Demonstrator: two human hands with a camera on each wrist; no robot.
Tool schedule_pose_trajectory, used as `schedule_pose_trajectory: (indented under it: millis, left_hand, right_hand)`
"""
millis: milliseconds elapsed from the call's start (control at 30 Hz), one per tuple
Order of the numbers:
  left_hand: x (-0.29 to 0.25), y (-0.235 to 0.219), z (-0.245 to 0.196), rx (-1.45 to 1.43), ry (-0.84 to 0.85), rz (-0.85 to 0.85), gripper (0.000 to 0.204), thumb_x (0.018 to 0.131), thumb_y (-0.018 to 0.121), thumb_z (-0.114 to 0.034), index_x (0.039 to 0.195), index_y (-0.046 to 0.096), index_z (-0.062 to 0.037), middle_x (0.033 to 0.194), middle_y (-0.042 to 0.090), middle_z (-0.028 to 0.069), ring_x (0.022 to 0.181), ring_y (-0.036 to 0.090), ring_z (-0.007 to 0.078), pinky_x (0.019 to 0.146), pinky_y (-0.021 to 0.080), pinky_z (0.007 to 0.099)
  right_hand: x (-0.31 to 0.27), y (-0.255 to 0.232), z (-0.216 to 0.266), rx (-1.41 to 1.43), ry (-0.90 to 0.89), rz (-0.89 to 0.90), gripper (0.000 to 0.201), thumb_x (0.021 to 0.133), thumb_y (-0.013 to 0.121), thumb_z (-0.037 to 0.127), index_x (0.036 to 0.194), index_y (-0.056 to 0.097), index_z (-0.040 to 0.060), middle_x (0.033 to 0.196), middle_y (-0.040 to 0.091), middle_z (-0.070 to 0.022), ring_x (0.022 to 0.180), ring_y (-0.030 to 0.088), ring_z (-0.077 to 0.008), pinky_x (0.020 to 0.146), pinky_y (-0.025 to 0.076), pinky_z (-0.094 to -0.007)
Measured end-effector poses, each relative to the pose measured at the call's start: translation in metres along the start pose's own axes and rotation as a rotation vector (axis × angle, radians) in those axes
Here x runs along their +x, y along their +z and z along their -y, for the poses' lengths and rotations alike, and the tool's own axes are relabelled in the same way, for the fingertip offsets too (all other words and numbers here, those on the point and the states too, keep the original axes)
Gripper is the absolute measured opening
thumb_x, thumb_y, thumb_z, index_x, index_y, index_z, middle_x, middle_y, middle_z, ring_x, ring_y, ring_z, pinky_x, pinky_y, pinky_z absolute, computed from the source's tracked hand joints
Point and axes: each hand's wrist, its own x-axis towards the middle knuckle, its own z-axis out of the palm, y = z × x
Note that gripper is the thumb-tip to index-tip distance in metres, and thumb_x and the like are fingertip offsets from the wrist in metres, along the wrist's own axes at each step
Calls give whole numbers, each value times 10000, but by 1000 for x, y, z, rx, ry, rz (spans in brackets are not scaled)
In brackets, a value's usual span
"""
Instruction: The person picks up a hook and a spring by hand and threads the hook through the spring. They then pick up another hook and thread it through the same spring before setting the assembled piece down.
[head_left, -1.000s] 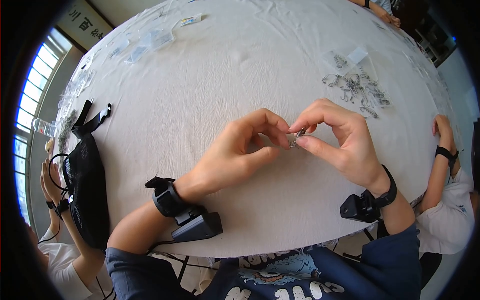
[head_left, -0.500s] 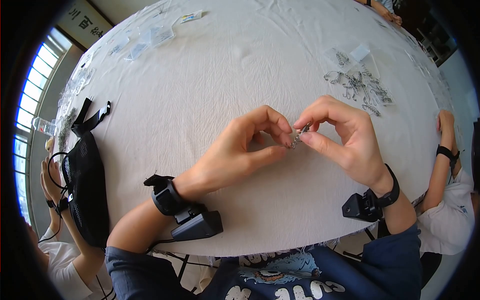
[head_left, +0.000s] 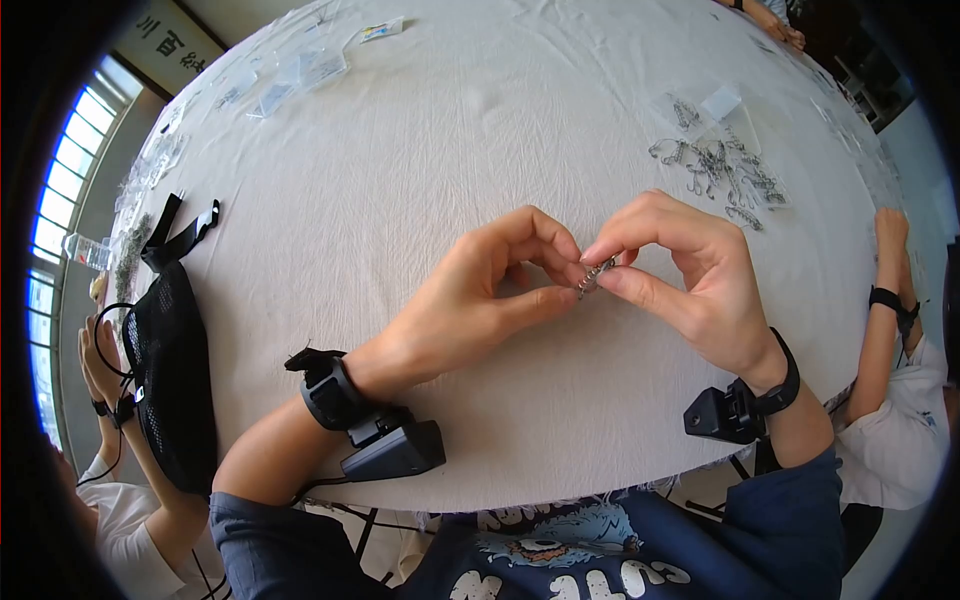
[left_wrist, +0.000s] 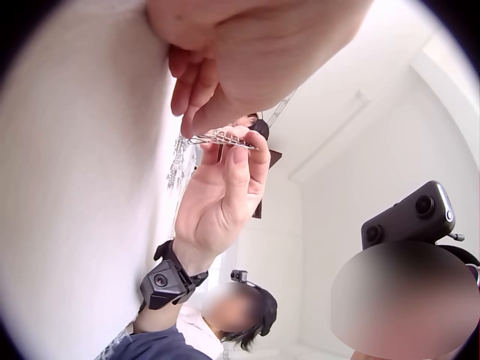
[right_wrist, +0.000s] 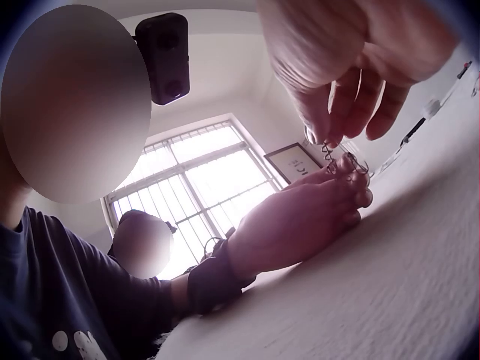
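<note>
My right hand [head_left: 715, 290] pinches one end of coiled-wire hook [head_left: 597, 274], left hand [head_left: 462, 300] other, above tablecloth [head_left: 400, 170], in from near edge. Hook pile [head_left: 710, 165] toward far right edge. Risk: uneven pull on thin wire could slip grip, fling hook or prick me.

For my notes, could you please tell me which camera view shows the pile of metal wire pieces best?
The head view: the pile lies there in plain sight. The left wrist view shows it small and blurred; the right wrist view, not at all.
</note>
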Motion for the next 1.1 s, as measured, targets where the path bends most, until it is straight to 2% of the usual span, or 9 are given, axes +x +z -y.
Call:
schedule_pose_trajectory:
  millis: [200, 400, 1100]
  left_hand:
    - [1, 0, 2, -60, 25, 13, 202, 871, 594, 1, 1053, 517, -40, 967, 571, 12, 937, 550, 91, 866, 432, 251]
    - [0, -1, 2, -98, 11, -27, 178, 880, 583, -11, 1040, 512, -47, 956, 575, 19, 932, 562, 112, 880, 443, 269]
    - [0, -1, 4, -160, 31, -55, 175, 889, 586, -27, 1040, 501, -49, 958, 562, 21, 924, 559, 101, 906, 459, 288]
  right_hand:
    - [0, 0, -1, -25, -12, -39, 115, 773, 661, 1, 882, 679, 34, 818, 643, -46, 775, 559, -133, 714, 442, -260]
    - [0, -5, -1, -154, 49, -73, 97, 780, 651, 44, 870, 670, 15, 803, 633, -50, 743, 528, -132, 725, 435, -268]
    - [0, -4, -3, 220, 300, -47, 139, 840, 650, 92, 935, 681, -4, 839, 671, -46, 799, 607, -95, 766, 477, -239]
